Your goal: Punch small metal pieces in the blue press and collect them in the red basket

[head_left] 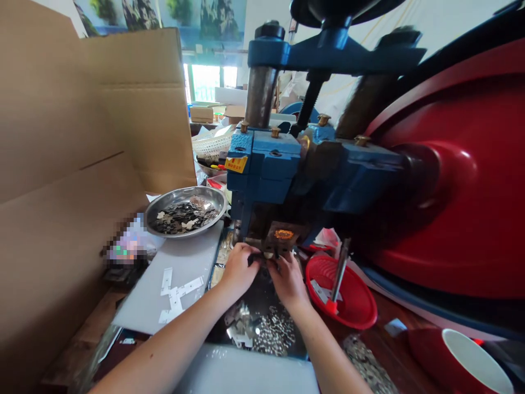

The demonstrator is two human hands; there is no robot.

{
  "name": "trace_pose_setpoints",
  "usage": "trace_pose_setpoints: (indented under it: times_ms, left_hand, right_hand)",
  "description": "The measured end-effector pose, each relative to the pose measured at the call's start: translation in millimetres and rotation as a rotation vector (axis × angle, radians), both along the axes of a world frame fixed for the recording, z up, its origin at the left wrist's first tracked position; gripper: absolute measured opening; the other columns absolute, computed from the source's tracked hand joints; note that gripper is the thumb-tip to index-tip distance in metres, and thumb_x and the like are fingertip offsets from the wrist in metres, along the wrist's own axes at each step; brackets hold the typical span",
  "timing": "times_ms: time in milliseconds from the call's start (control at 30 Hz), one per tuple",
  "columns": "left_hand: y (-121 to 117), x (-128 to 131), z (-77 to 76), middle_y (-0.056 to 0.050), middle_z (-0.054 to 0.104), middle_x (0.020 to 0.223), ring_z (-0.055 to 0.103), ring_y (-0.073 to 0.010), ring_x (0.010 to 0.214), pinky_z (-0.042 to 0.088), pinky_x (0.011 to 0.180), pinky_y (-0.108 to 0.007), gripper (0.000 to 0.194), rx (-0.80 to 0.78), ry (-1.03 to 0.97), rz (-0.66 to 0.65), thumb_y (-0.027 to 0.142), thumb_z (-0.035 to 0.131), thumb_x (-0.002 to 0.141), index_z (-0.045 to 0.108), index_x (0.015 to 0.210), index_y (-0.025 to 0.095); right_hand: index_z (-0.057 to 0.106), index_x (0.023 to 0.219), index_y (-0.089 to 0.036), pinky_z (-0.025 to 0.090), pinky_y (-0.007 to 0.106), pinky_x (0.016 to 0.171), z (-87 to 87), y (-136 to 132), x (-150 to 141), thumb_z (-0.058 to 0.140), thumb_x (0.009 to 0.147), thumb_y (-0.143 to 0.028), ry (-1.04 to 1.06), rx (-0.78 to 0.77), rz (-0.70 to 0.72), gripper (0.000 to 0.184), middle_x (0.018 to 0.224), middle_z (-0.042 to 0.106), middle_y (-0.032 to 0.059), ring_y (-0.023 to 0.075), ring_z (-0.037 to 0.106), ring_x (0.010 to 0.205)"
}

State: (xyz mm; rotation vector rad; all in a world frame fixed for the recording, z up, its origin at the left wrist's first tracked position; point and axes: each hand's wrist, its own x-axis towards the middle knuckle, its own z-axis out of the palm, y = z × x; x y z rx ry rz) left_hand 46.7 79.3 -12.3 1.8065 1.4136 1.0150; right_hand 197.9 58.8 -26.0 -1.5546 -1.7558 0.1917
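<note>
My left hand (pixel 241 269) and my right hand (pixel 288 278) meet at the working gap of a blue press (pixel 266 186), just under its dark ram. Both have their fingers bent inward and pinched at the die, close together. Whatever small piece lies between the fingertips is too small and dark to name. Below my wrists, on the dark machine bed, lie a heap of tiny shiny metal parts (pixel 275 331) and a few flat metal plates (pixel 241 323).
To the left stand a steel bowl (pixel 223 210) of flat metal pieces and a grey board (pixel 143 298) with white metal plates (pixel 176 298). A red basket (pixel 367 312), a red flywheel (pixel 484 219) and a red container (pixel 426 350) are on the right. Cardboard (pixel 139 109) rises at left.
</note>
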Motion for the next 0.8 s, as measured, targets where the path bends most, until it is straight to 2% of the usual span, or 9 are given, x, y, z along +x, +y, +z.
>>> trace_pose_setpoints:
  times_ms: [233,367,433,533,567,667,800]
  left_hand:
    - [15,4,-14.4,-0.007,0.066,0.105,0.057,-0.0223,0.103,0.039,0.098,-0.036,0.035,-0.12,-0.1,-0.147,0.011,0.052,0.074,0.064,0.107,0.016]
    - [17,5,-10.1,-0.006,0.066,0.109,0.056,-0.0223,0.107,0.037,0.1,-0.036,0.037,-0.125,-0.11,-0.172,0.011,0.053,0.074,0.063,0.109,0.018]
    - [14,-2,-3.0,-0.007,0.063,0.115,0.053,-0.0226,0.112,0.035,0.102,-0.036,0.038,-0.087,-0.104,-0.119,0.015,0.055,0.076,0.061,0.113,0.018]
    - [-2,-25,9.1,-0.008,0.061,0.114,0.053,-0.0233,0.109,0.038,0.098,-0.037,0.032,-0.007,-0.03,0.007,0.024,0.054,0.08,0.061,0.111,0.019]
    - [-10,-35,12.0,-0.007,0.063,0.109,0.056,-0.0231,0.103,0.04,0.093,-0.037,0.027,-0.018,0.021,-0.003,0.025,0.053,0.081,0.063,0.105,0.02]
    - [-37,-62,14.0,-0.003,0.066,0.093,0.059,-0.022,0.088,0.044,0.081,-0.034,0.018,-0.115,0.234,-0.155,0.026,0.052,0.082,0.067,0.091,0.024]
    - [-64,-81,6.5,-0.004,0.064,0.096,0.057,-0.0223,0.092,0.042,0.083,-0.034,0.018,-0.156,0.461,-0.225,0.025,0.052,0.081,0.066,0.092,0.024]
  right_hand:
    - [0.063,0.099,-0.018,0.045,0.038,0.089,-8.4,11,0,0.052,0.076,-0.026,0.212,-0.067,0.048,0.026,0.105,0.06,0.0095,0.023,0.057,0.101]
    - [0.063,0.097,-0.017,0.046,0.037,0.088,-7.9,11,-1,0.049,0.078,-0.027,0.224,-0.074,0.059,0.025,0.102,0.06,0.0097,0.0229,0.057,0.1]
    - [0.062,0.097,-0.017,0.046,0.038,0.087,-6.1,4,1,0.049,0.081,-0.031,0.243,-0.053,0.04,0.025,0.102,0.06,0.0102,0.0228,0.057,0.099]
    - [0.061,0.099,-0.02,0.047,0.037,0.084,-2.9,-16,10,0.048,0.085,-0.037,0.263,-0.031,0.01,0.026,0.102,0.061,0.0095,0.0217,0.058,0.096]
    - [0.061,0.098,-0.021,0.048,0.036,0.083,-2.2,-24,14,0.048,0.086,-0.037,0.258,-0.045,0.012,0.024,0.1,0.062,0.0086,0.0212,0.059,0.094]
    - [0.064,0.088,-0.023,0.049,0.035,0.078,-3.6,-50,25,0.047,0.086,-0.036,0.222,-0.113,0.023,0.021,0.088,0.066,0.0059,0.0209,0.061,0.086]
    - [0.064,0.086,-0.023,0.049,0.036,0.078,-13.5,-74,32,0.047,0.087,-0.037,0.186,-0.145,-0.011,0.023,0.086,0.067,0.0056,0.0216,0.062,0.085]
